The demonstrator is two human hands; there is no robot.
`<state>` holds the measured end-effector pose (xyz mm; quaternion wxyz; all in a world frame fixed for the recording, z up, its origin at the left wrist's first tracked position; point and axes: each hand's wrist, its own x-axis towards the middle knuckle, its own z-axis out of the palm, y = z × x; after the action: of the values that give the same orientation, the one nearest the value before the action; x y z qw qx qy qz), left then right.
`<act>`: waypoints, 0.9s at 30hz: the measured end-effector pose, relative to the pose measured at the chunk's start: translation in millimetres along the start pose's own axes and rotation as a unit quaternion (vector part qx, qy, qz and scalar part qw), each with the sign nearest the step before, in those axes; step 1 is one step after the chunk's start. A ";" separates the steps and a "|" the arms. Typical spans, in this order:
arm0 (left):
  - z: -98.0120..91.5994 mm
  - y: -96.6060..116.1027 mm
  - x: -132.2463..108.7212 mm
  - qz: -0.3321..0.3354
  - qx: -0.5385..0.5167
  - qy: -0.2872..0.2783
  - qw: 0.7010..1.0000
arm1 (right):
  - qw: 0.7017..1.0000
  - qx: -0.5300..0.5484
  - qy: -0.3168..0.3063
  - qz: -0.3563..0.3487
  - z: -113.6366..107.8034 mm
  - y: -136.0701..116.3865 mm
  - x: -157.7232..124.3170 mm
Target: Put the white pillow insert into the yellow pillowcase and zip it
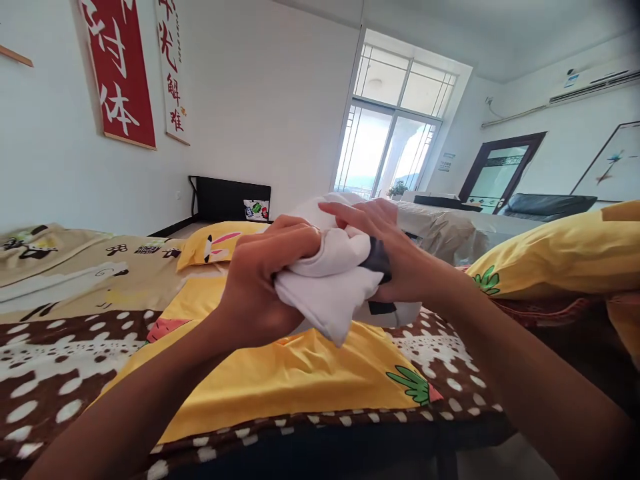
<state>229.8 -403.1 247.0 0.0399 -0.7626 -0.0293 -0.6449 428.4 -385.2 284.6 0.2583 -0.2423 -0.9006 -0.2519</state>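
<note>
A soft white pillow is held up in front of me, bunched and folded, with one seamed corner pointing down and dark patches at its right side. My left hand is closed around its left side, fingers curled over the top. At the right side, my right hand grips the pillow with its fingers laid along the top; part of the grip is hidden. Below both hands, a yellow pillowcase with carrot prints lies flat and slightly wrinkled on the bed.
A brown blanket with white dots covers the bed. Another yellow piece with a rabbit print lies behind my left hand. On the right rests a plump yellow pillow. A black headboard-like panel stands by the wall, and a window is behind.
</note>
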 end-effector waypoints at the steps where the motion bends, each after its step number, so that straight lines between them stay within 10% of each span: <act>1: -2.5 -0.8 -1.4 -0.015 0.003 0.007 1.000 | 1.000 0.022 -0.012 0.002 2.1 -0.8 4.5; 11: -29.7 -9.6 -10.1 -0.078 0.047 0.109 0.990 | 0.975 0.219 -0.039 -0.009 17.7 -9.0 44.9; 19: -38.0 -93.3 -13.9 -0.136 0.054 0.168 0.975 | 0.975 0.187 -0.117 -0.018 39.1 40.1 101.4; 27: -40.8 -182.1 -111.3 -0.323 -0.056 -0.068 0.942 | 0.963 0.165 -0.212 0.036 153.5 101.4 72.6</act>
<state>153.7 -225.2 148.2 -0.2152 -0.7554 -0.2407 -0.5701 378.8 -197.5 247.1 0.1065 -0.2764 -0.9545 -0.0333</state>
